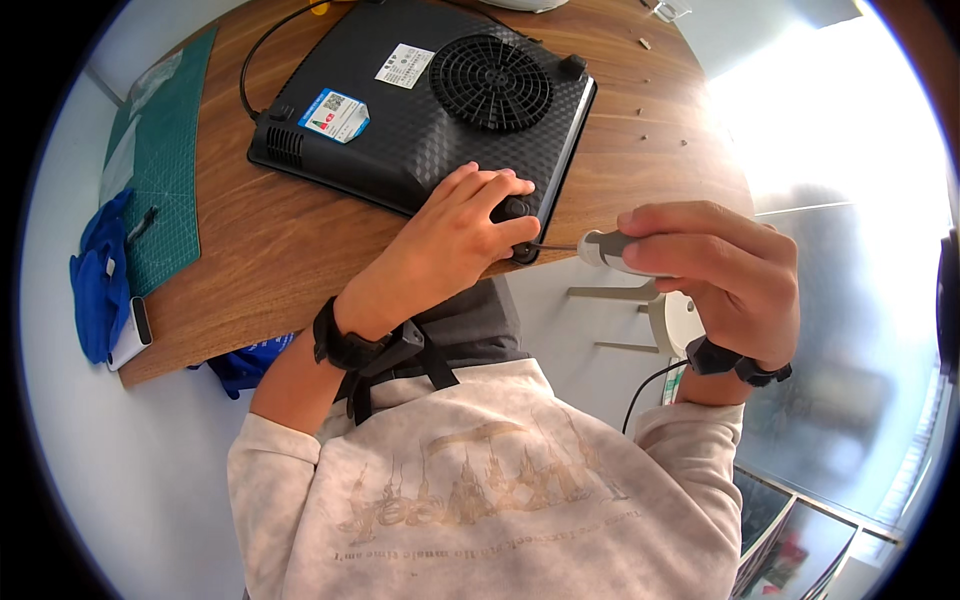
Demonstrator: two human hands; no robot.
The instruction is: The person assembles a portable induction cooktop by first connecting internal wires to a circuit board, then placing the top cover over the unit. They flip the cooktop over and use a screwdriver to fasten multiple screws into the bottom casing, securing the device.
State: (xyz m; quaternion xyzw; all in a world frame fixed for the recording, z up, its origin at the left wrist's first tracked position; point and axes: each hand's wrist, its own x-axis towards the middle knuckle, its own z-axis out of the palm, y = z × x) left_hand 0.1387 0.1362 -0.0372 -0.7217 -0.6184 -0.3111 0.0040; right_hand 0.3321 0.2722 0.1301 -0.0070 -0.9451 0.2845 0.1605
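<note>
A: Where is the black appliance (405,140)?

B: On the wooden tabletop (290,235), its round fan grille (491,83) facing up — one corner lies at the near edge, close to the person.

A: And the left hand (460,225)?

B: Laid over that near corner. Its grip is apart, thumb and forefinger on either side of a round black foot (514,208).

A: The right hand (735,270)?

B: That grip is clamped on the grey handle of a screwdriver (608,250), out past the edge. The shaft points left, toward the corner by the left thumb — I can't tell whether the tip sits in a screw.

A: What else is around?

B: Several tiny pieces (645,137) are scattered to the right of the appliance, too small to identify. On the left lies a green cutting mat (165,205), with a blue cloth (100,275) at its near end and a white device (128,338) just beside the cloth. A black cord (243,80) curves away from the appliance's left end.
</note>
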